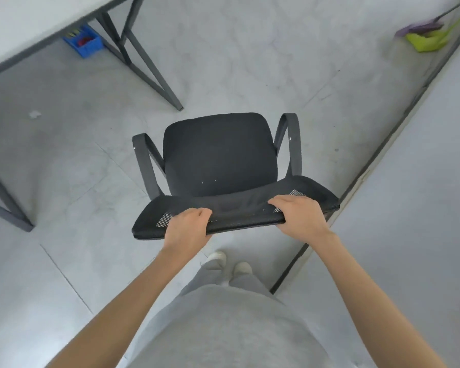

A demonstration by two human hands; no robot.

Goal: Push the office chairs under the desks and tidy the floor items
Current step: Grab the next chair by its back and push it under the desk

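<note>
black mesh chair [218,160] backrest gripped by both hands.

Only one view is given, taken from the person's head. The floor [250,62] is looked down on from high up, facing forward. The chair [221,160] is seen close below, the desk [24,25] farther off at top left.

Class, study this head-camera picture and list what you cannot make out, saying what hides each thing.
- Chair base: hidden beneath its seat, head view.
- Bin contents: blurred and partly under the desk.
- Desk top: cut off by the top and left edges.
- Broom and dustpan handles: cut off at the top right corner.
- Left hand and right hand fingertips: curled over the backrest, out of sight.
</note>
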